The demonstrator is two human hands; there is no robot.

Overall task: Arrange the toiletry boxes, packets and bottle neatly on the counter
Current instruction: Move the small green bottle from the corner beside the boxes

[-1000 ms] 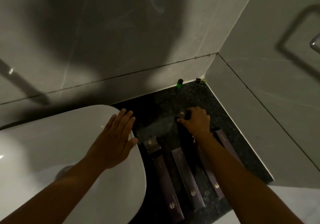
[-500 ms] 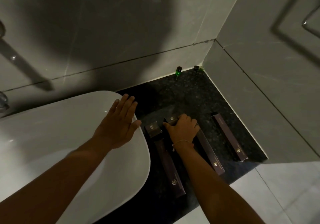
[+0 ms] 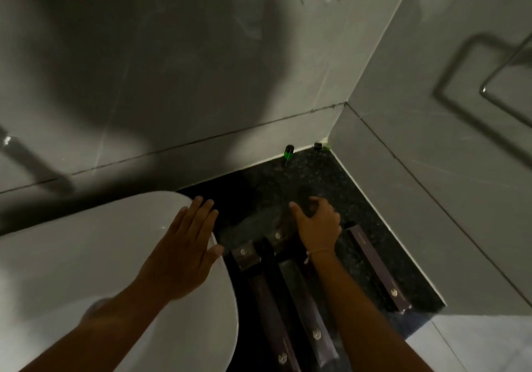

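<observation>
My right hand [image 3: 316,225] is curled over a small dark box [image 3: 277,235] on the black speckled counter [image 3: 339,187], thumb and fingers closed round its far end. Another small square box [image 3: 244,255] lies just left of it, next to the basin. Three long purple boxes lie side by side, pointing toward me: a left box [image 3: 267,314], a middle box [image 3: 308,308] partly under my right forearm, and a right box [image 3: 377,268] set apart. A small green bottle [image 3: 288,153] stands at the back wall. My left hand [image 3: 184,250] rests flat on the basin rim, fingers spread.
The white basin [image 3: 86,256] fills the left side. Grey tiled walls meet in a corner at the counter's far right, where a small dark item [image 3: 318,145] sits. A metal towel rail [image 3: 506,83] hangs on the right wall. The light is dim.
My right hand has shifted left with the small box, from near the right-hand long box to beside the other small box. My left hand has stayed on the basin.
</observation>
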